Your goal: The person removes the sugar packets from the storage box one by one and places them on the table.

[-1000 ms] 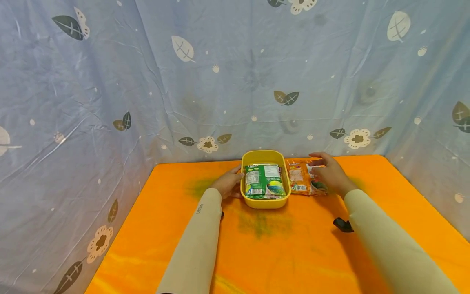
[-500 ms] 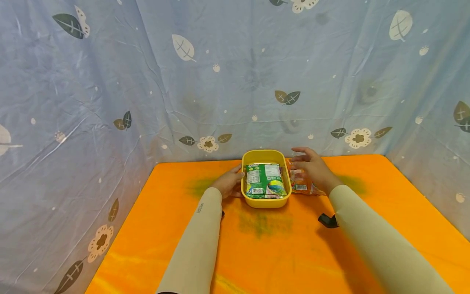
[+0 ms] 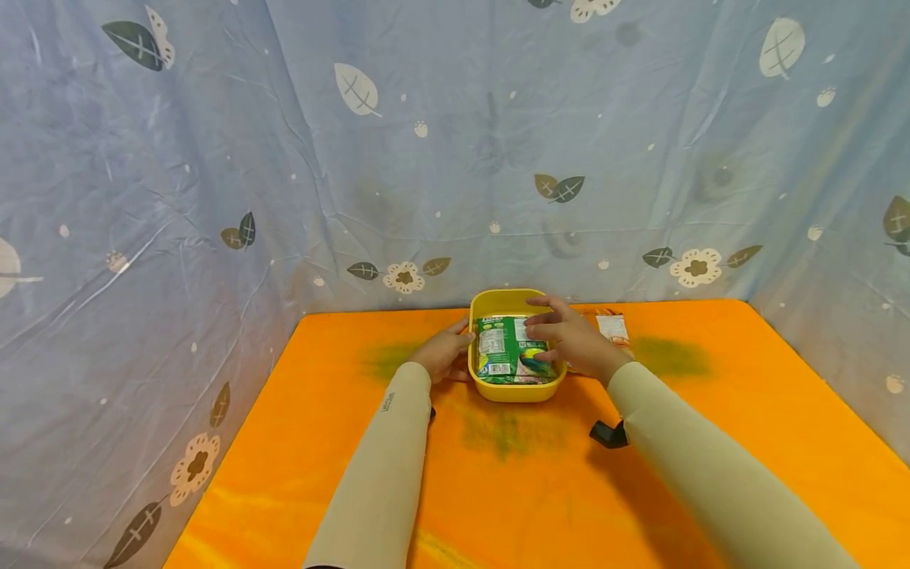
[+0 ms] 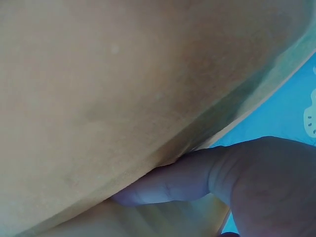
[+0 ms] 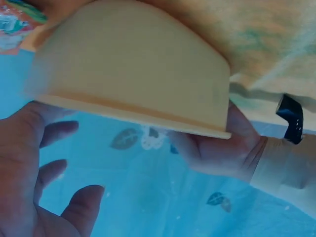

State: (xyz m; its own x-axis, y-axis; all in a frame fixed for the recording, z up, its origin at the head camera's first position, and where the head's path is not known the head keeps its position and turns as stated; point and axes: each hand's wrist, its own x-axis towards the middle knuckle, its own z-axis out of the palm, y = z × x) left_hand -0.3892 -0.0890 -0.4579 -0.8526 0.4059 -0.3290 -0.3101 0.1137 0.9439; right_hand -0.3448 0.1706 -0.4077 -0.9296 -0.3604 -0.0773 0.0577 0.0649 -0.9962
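In the head view a yellow plastic bin (image 3: 517, 393) stands near the back edge of the table. Green printed snack packets (image 3: 505, 348) lie inside it. My left hand (image 3: 446, 352) grips the bin's left side, and in the left wrist view its thumb (image 4: 168, 185) hooks over the rim. My right hand (image 3: 572, 340) hovers over the bin's right side with fingers spread, holding nothing; the right wrist view shows the fingers bent loosely beside the bin wall (image 5: 133, 64). Behind that hand lies an orange packet (image 3: 613, 325), partly hidden.
An orange cloth (image 3: 498, 490) with greenish stains covers the table. A blue curtain (image 3: 426, 174) with leaf and flower prints hangs right behind the table and along both sides. A black wrist device (image 3: 609, 434) sticks out under the right sleeve.
My right hand has moved left from above the orange packet to over the bin, uncovering the packet's right part. The left hand has stayed on the bin.
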